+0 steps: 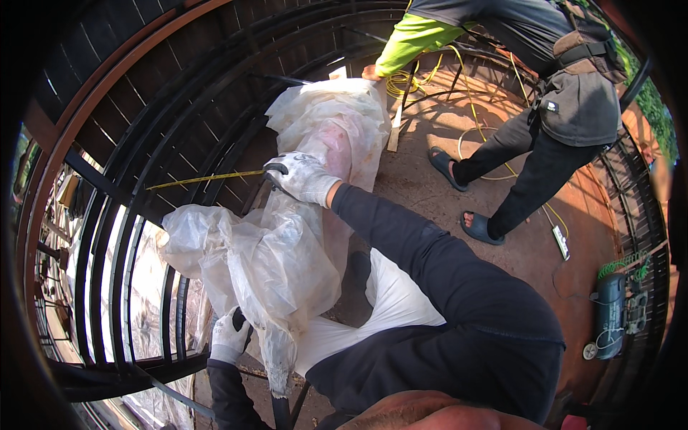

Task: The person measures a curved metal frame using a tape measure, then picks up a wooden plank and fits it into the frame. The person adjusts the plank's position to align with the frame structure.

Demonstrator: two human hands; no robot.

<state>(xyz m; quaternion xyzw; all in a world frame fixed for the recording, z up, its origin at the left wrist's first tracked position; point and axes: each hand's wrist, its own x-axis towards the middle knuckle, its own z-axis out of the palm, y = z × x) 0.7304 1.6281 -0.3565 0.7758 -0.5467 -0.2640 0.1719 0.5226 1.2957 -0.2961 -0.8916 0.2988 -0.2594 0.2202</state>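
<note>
My right hand (pixel 301 179), in a white glove, is closed on a tape measure (pixel 276 172), its yellow blade (pixel 204 179) stretched leftward across curved black metal bars (pixel 132 208). It lies over crumpled translucent plastic sheeting (pixel 265 265) draped along the middle. My left hand (pixel 229 337), also gloved, is at the lower edge of the plastic, closed around something dark that I cannot make out. A white cloth or sack (pixel 401 297) lies below my right arm.
A co-worker (pixel 573 107) with a lime sleeve bends at upper right, a hand (pixel 371 73) at the plastic's far end. Yellow hose (pixel 462 82) and a white power strip (pixel 560 242) lie on the reddish floor. A compressor (pixel 609 319) stands at right beside the railing.
</note>
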